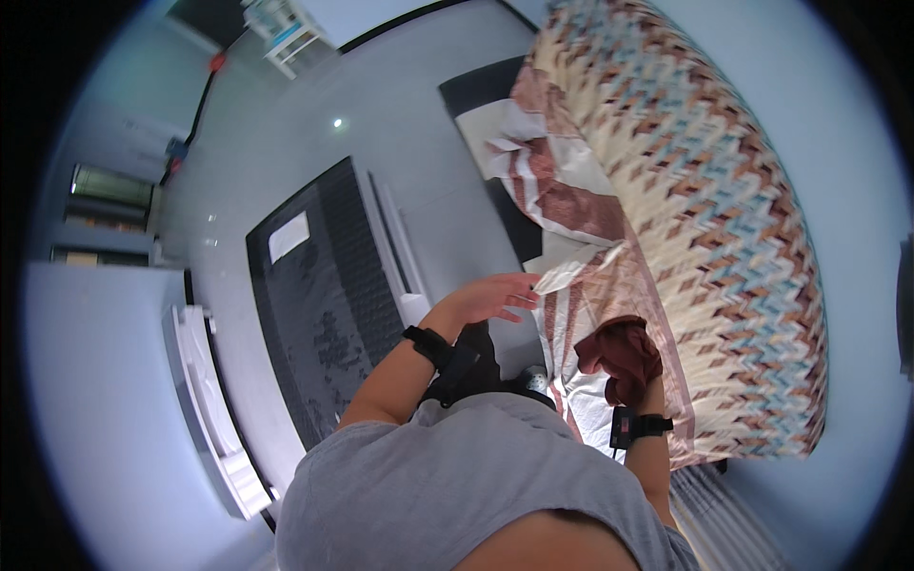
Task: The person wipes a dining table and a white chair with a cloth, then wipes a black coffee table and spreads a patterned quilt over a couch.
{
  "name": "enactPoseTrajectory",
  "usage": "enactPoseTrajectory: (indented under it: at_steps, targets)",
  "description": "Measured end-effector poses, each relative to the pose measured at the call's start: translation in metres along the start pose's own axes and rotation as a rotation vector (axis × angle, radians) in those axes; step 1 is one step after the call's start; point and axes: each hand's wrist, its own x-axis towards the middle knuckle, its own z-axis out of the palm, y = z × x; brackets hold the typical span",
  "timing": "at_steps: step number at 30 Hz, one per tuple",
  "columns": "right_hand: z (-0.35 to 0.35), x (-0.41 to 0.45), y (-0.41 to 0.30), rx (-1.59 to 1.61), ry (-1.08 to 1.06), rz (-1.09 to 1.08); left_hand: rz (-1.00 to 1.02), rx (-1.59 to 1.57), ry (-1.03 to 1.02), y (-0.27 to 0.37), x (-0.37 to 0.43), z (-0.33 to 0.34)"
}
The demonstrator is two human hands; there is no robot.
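Note:
A dark red cloth (620, 357) is bunched up at my right hand (651, 378); it covers the fingers, and the hand is closed on it. Below it lies a striped fabric (607, 282) in brown, pink and white, spread along the sofa's front side. My left hand (500, 296) is held out with its fingers apart, close to a pale fold of that fabric; whether the fingertips touch it cannot be told. Nothing is held in the left hand. Black straps with small devices sit on both wrists.
A sofa or bed with a zigzag-patterned cover (714, 235) stands along the right wall. A low black table (321, 300) bearing a white sheet of paper (289, 237) is at the left. Farther off stands a white rack (296, 46). A striped curtain-like fabric (721, 514) hangs lower right.

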Motion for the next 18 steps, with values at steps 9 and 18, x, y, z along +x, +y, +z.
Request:
enactPoseTrajectory:
  at_steps: [9,18]
  targets:
    - [0.143,0.201,-0.157,0.276,-0.479,-0.072,0.299,0.163,-0.045,0.061,-0.050,-0.072]
    - [0.247,0.362,-0.168,0.769,-0.521,0.524,0.516,-0.223,0.448,0.133,-0.155,-0.228]
